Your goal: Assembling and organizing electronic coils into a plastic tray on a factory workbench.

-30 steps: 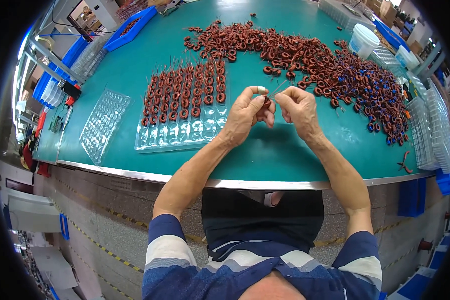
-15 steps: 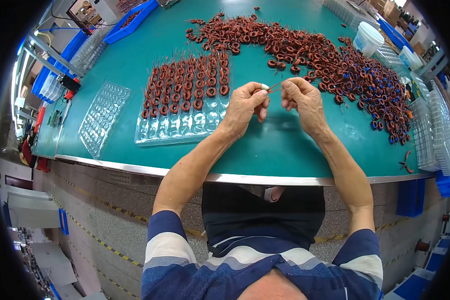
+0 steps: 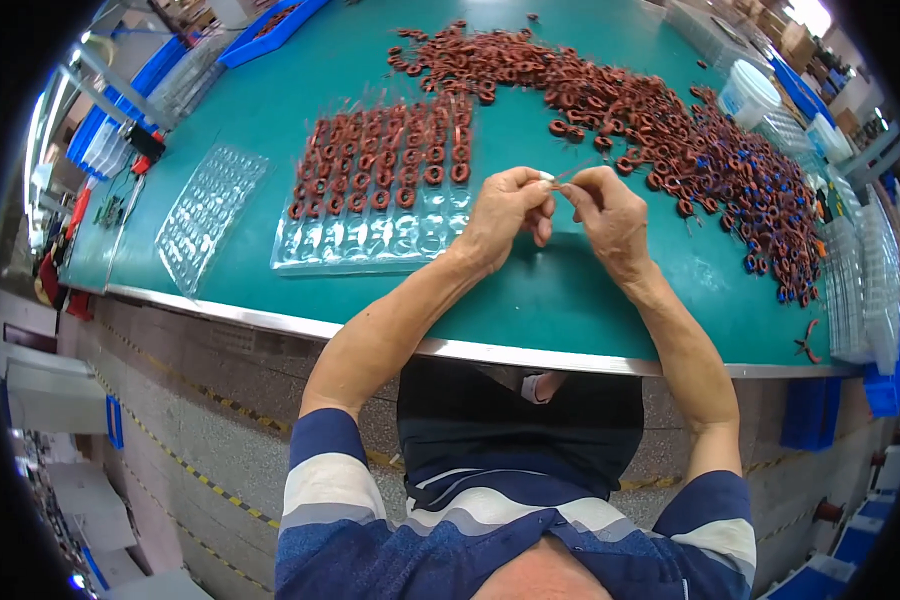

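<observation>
My left hand (image 3: 508, 218) and my right hand (image 3: 615, 222) meet above the table, fingertips almost touching. Both are closed in a pinch on thin copper wires (image 3: 567, 178) that show between them; whatever the wires belong to is hidden by my fingers. A pale wrap covers one left fingertip. Left of my hands lies a clear plastic tray (image 3: 355, 245), its far rows filled with copper-wound ring coils (image 3: 383, 178) whose leads stick up. Its near pockets hold none. Beyond my hands spreads a large heap of loose ring coils (image 3: 610, 95), some with blue parts at the right.
Another clear tray (image 3: 210, 220) lies at the left of the green table (image 3: 530, 310). Red-handled pliers (image 3: 808, 343) rest near the right front edge. White tubs (image 3: 748, 95) and stacked clear trays (image 3: 850, 290) stand at the right. A blue bin (image 3: 270, 32) sits far left.
My hands have drawn closer together, the right one moving in toward the left, and less wire shows between them. The whole view has shifted slightly.
</observation>
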`<state>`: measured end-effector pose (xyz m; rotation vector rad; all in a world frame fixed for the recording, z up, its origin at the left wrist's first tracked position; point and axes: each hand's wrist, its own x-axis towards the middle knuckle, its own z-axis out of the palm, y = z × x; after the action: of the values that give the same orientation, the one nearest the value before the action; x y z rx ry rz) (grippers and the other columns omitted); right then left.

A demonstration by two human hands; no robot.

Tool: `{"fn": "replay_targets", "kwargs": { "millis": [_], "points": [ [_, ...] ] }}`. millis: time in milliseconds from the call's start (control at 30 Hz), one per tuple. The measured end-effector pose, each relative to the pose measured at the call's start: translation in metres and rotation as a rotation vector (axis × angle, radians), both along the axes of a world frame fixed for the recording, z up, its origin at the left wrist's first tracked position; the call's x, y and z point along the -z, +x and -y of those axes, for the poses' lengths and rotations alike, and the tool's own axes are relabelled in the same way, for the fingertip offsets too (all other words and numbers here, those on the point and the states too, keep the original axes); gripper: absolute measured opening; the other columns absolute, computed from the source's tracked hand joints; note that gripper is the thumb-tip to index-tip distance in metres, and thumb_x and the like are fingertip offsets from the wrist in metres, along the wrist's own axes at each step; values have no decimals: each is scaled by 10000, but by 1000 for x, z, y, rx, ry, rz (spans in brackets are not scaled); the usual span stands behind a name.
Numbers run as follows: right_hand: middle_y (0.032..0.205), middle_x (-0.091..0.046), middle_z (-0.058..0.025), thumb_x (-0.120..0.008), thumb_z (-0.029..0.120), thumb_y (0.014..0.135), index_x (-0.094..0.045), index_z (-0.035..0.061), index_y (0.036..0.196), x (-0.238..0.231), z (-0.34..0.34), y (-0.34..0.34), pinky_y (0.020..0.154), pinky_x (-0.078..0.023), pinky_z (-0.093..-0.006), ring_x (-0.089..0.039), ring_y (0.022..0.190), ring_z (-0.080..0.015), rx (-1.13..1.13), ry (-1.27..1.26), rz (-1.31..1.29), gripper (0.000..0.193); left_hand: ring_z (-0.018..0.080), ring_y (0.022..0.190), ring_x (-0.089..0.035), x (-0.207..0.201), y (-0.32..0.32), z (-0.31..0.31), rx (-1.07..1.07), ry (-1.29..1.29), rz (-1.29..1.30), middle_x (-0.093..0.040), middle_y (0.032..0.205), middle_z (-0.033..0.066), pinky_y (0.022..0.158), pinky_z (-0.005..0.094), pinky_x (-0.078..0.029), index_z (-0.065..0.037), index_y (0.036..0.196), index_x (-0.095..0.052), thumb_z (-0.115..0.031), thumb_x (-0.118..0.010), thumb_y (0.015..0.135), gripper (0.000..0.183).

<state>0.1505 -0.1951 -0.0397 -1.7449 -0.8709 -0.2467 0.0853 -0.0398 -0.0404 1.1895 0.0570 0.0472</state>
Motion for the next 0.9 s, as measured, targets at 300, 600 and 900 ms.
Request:
{"fn": "replay_targets", "kwargs": {
  "millis": [300,600,900],
  "points": [
    [786,-629,-27,-627,101,921,-641,15,964,-11,6,1,556,-461,-214,-586,651,-70,-69,58,-280,98,144,628,-616,9,3,13,-58,252,161,-621,820,92,556,267,-517,45,1122,-503,-132,-490,973,231],
    [715,-638,-26,-638,80,874,-673,23,936,-67,-82,7,521,-457,-234,-586,586,-80,-273,-260,-21,91,359,989,-569,35,-9,28,-24,960,526,-567,1013,206,849,447,-476,13,1029,-579,-54,-543,833,210],
    [756,-677,-98,-641,174,888,-622,51,1120,-61,-127,12,555,-506,-303,-619,586,-130,-408,-439,29,263,355,937,-577,42,-7,28,-4,1030,597,-533,1012,196,794,449,-490,-2,982,-568,-54,-537,837,157]
  ]
}}
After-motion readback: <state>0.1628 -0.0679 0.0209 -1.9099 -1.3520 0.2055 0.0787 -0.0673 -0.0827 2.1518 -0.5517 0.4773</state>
